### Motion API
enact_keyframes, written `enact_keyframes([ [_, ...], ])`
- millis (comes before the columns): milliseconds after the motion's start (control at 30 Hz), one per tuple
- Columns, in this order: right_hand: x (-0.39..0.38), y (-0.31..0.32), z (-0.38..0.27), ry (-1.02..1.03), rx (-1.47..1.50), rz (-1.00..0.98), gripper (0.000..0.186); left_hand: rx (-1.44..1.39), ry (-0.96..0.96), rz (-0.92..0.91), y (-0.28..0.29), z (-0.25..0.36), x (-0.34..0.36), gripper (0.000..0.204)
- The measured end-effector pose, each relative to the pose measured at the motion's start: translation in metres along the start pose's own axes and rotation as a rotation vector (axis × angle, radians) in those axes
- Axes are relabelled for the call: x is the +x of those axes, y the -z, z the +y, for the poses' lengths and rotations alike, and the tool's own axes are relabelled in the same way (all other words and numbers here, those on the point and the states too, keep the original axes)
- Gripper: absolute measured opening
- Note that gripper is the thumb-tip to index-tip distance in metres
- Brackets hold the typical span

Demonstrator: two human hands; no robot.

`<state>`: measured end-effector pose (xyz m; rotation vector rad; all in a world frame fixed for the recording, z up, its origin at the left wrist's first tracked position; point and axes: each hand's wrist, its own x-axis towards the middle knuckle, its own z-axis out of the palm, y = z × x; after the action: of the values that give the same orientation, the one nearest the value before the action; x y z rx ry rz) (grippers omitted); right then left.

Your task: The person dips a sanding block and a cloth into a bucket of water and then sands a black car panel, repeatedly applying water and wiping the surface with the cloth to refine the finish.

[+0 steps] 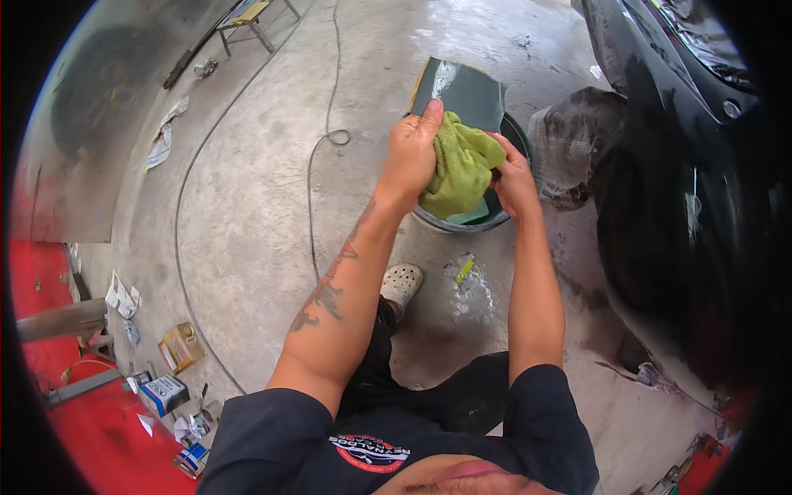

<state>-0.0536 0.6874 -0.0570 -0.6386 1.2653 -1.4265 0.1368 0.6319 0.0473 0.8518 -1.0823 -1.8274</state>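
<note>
My left hand (412, 157) is closed, its thumb pressed on the lower edge of a dark grey sheet of sandpaper (472, 97) with a whitish smear. A bunched green cloth (459, 169) lies between my two hands, against the bottom of the sheet. My right hand (517, 181) grips the cloth's right side; some of its fingers are hidden behind it. Both hands are above a dark round bucket (521, 140). Low in the bucket, part of a pale green thing (470, 214) shows below the cloth.
A black car (685, 206) stands close on the right, with a plastic-covered wheel (573, 136). A thin hose (186, 198) runs across the concrete floor. Tins (163, 394), a yellowish can (181, 346) and paper scraps lie at left. A small stand (247, 21) is far left.
</note>
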Motion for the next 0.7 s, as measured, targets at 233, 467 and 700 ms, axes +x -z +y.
enact_keyframes([
  [233, -0.049, -0.003, -0.032, 0.099, 0.122, 0.033, 0.041, 0.206, 0.110, -0.263, -0.005, -0.017, 0.000, 0.046],
  [467, -0.102, 0.017, -0.012, 0.082, 0.210, 0.238, 0.024, 0.289, -0.004, -0.262, -0.010, -0.022, -0.006, 0.034],
  [700, -0.136, 0.017, -0.005, 0.122, 0.133, 0.332, 0.023, 0.566, -0.073, -0.206, -0.004, -0.017, -0.018, 0.042],
])
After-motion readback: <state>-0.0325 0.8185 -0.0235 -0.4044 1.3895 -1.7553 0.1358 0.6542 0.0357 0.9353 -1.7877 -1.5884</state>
